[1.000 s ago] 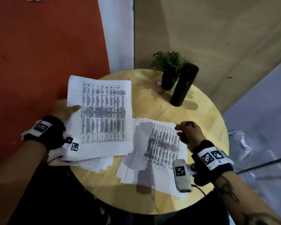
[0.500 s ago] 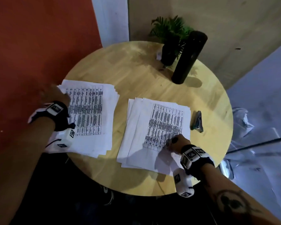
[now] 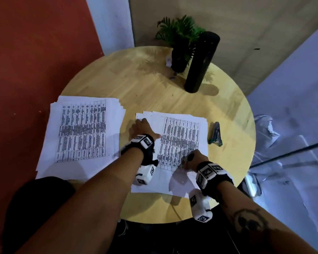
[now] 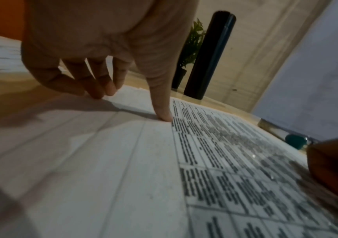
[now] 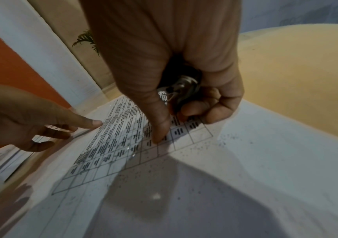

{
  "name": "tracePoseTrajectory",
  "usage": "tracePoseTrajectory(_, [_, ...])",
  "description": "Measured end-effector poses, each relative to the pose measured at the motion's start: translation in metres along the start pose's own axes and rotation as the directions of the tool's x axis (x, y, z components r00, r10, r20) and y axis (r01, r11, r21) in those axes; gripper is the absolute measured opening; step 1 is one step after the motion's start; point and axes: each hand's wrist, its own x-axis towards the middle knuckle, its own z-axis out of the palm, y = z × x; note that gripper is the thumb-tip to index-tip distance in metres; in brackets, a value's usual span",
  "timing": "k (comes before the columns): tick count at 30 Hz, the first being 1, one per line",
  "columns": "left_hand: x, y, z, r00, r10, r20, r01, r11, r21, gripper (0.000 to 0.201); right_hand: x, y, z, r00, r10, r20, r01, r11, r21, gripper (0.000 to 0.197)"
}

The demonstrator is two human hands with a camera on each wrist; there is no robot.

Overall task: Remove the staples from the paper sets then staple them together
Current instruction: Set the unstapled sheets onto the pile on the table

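Note:
Two sets of printed sheets lie on a round wooden table (image 3: 151, 211). The left paper set (image 3: 81, 132) lies alone. On the right paper set (image 3: 182, 136) rests my left hand (image 3: 142, 126), its fingertips (image 4: 102, 91) and thumb pressing the sheet's blank left margin. My right hand (image 3: 192, 158) sits on the lower part of the same set. It curls round a small metal tool (image 5: 181, 90) while its thumb (image 5: 159, 135) presses the printed grid. A green and metal stapler (image 3: 216, 134) lies on the wood just right of this set.
A potted plant (image 3: 180, 43) and a tall black cylinder (image 3: 202, 61) stand at the table's far side. A red wall (image 3: 26, 52) runs along the left. A pale crumpled bag (image 3: 268, 129) lies beyond the right edge.
My left hand laid its sheets down as the left set, then crossed over onto the right set. My right hand stays low on the right set, and the stapler now lies beside it.

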Motion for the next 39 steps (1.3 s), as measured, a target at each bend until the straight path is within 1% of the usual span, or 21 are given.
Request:
tracePoseTrajectory(4, [0.0,0.007,0.002,1.0,-0.005,0.01,0.004,0.997,0.072,0.084,-0.004,0.0,-0.001,1.0,-0.01,0.002,0.01,1.0,0.012,0.047])
tracePoseTrajectory(9, [0.001,0.01,0.006,0.998,0.008,0.056,-0.013,0.996,0.086,0.102,-0.009,-0.002,-0.002,1.0,-0.02,-0.014,0.02,1.0,0.014,0.047])
tracePoseTrajectory(12, [-0.004,0.013,0.003,0.998,0.043,0.039,-0.047,0.993,0.107,0.093,-0.011,-0.003,-0.002,1.0,-0.022,-0.012,0.022,1.0,0.019,0.049])
tracePoseTrajectory(15, [-0.011,0.023,-0.001,0.996,0.053,0.071,-0.061,0.99,0.129,0.08,-0.014,-0.004,-0.004,1.0,-0.02,-0.002,0.02,1.0,0.024,0.048])
tracePoseTrajectory(17, [-0.016,0.03,-0.001,0.997,0.063,0.039,-0.067,0.988,0.136,0.075,-0.016,-0.004,-0.005,1.0,-0.023,0.008,0.023,0.999,0.031,0.047])
tracePoseTrajectory(19, [-0.021,0.033,-0.002,0.998,0.055,0.032,-0.057,0.995,0.081,0.081,-0.018,-0.004,-0.006,1.0,-0.027,0.011,0.027,0.999,0.031,0.048])
tracePoseTrajectory(20, [-0.019,0.031,-0.003,0.999,0.049,0.008,-0.049,0.999,-0.011,0.087,-0.018,-0.005,-0.007,1.0,-0.028,0.01,0.028,0.999,0.03,0.048])
tracePoseTrajectory(22, [-0.013,0.021,-0.008,0.998,-0.054,0.03,0.059,0.969,-0.238,0.101,-0.02,-0.006,-0.008,0.999,-0.03,0.011,0.03,0.999,0.031,0.048])
tracePoseTrajectory(23, [-0.01,0.014,-0.013,0.989,-0.124,0.082,0.145,0.93,-0.337,0.106,-0.021,-0.006,-0.008,0.999,-0.032,0.012,0.032,0.999,0.032,0.047])
tracePoseTrajectory(24, [-0.007,0.005,-0.016,0.982,-0.149,0.115,0.185,0.883,-0.432,0.105,-0.021,-0.006,-0.008,0.999,-0.033,0.016,0.032,0.999,0.03,0.047])
tracePoseTrajectory(26, [-0.007,-0.014,-0.021,0.936,-0.168,0.309,0.324,0.752,-0.574,0.082,-0.021,-0.006,-0.009,0.999,-0.036,0.022,0.035,0.999,0.026,0.046])
tracePoseTrajectory(27, [-0.007,-0.022,-0.022,0.897,-0.16,0.411,0.398,0.695,-0.598,0.075,-0.021,-0.006,-0.01,0.999,-0.035,0.025,0.034,0.999,0.024,0.046])
tracePoseTrajectory(28, [-0.009,-0.03,-0.021,0.874,-0.13,0.469,0.43,0.655,-0.621,0.067,-0.021,-0.006,-0.01,0.999,-0.034,0.028,0.034,0.999,0.02,0.047])
tracePoseTrajectory(29, [-0.012,-0.035,-0.021,0.856,-0.125,0.502,0.45,0.659,-0.603,0.06,-0.022,-0.006,-0.011,0.999,-0.036,0.028,0.036,0.999,0.018,0.047])
tracePoseTrajectory(30, [-0.007,-0.044,-0.015,0.85,-0.119,0.513,0.462,0.635,-0.619,0.063,-0.022,-0.007,-0.011,0.999,-0.038,0.027,0.037,0.999,0.017,0.046])
tracePoseTrajectory(32, [-0.017,-0.045,-0.016,0.835,-0.125,0.535,0.465,0.681,-0.566,0.09,-0.022,-0.007,-0.011,0.999,-0.041,0.022,0.04,0.999,0.022,0.046])
tracePoseTrajectory(33, [-0.021,-0.044,-0.016,0.84,-0.126,0.527,0.451,0.703,-0.55,0.087,-0.023,-0.006,-0.011,0.999,-0.043,0.02,0.043,0.999,0.024,0.046])
tracePoseTrajectory(34, [-0.025,-0.046,-0.012,0.858,-0.103,0.502,0.414,0.717,-0.56,0.072,-0.022,-0.006,-0.011,0.999,-0.045,0.015,0.045,0.999,0.025,0.046])
tracePoseTrajectory(35, [-0.026,-0.047,-0.007,0.884,-0.085,0.459,0.376,0.714,-0.591,0.07,-0.022,-0.006,-0.01,0.999,-0.045,0.013,0.045,0.999,0.031,0.046])
tracePoseTrajectory(38, [-0.024,-0.057,0.009,0.96,-0.005,0.281,0.206,0.692,-0.692,0.12,-0.023,-0.004,-0.011,0.999,-0.049,0.019,0.048,0.998,0.049,0.047])
tracePoseTrajectory(39, [-0.024,-0.061,0.009,0.979,0.014,0.203,0.139,0.681,-0.719,0.122,-0.024,-0.005,-0.014,0.999,-0.05,0.009,0.049,0.997,0.055,0.046])
